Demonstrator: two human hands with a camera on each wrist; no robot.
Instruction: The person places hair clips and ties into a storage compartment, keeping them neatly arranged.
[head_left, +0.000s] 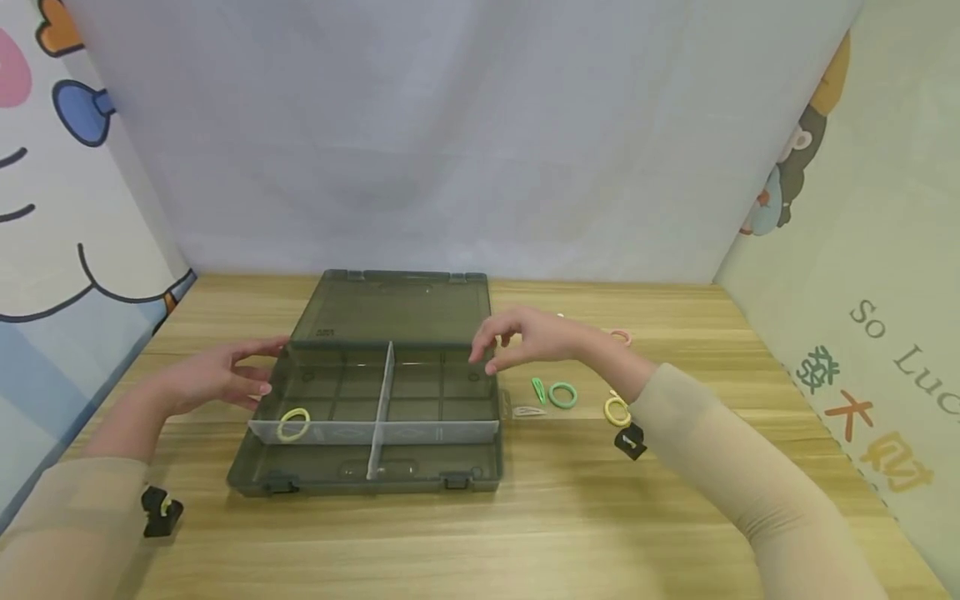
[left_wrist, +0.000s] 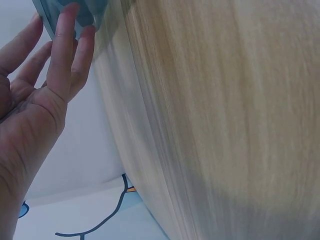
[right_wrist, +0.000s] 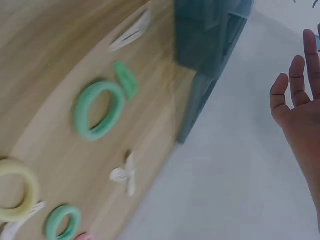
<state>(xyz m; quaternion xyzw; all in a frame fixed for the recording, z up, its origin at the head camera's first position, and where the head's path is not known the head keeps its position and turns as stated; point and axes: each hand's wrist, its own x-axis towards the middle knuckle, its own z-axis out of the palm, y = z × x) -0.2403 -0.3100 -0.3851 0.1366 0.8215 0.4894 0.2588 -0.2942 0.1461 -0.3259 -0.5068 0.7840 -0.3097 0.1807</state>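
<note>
A grey translucent compartment box [head_left: 472, 482] lies with its lid [head_left: 405, 308] folded back. White dividers [head_left: 322, 432] split its inside. A yellow hair tie [head_left: 293, 413] is at the left part of the lengthwise divider; whether it rests on or leans against it, I cannot tell. My left hand [head_left: 213, 379] is at the box's left wall, fingers extended and touching its side, as the left wrist view also suggests. Above the box's right edge hovers my right hand [head_left: 528, 335], fingers loosely bent, with nothing in it; the right wrist view shows this hand [right_wrist: 302, 95] with its fingers spread.
Right of the box lie a green hair clip [head_left: 538, 389], a white clip [head_left: 529, 411], a green hair tie [head_left: 563, 395], a yellow hair tie [head_left: 617, 411] and a pink one [head_left: 621, 337]. A smaller green hair tie [right_wrist: 62, 222] and a white clip [right_wrist: 127, 174] show in the right wrist view.
</note>
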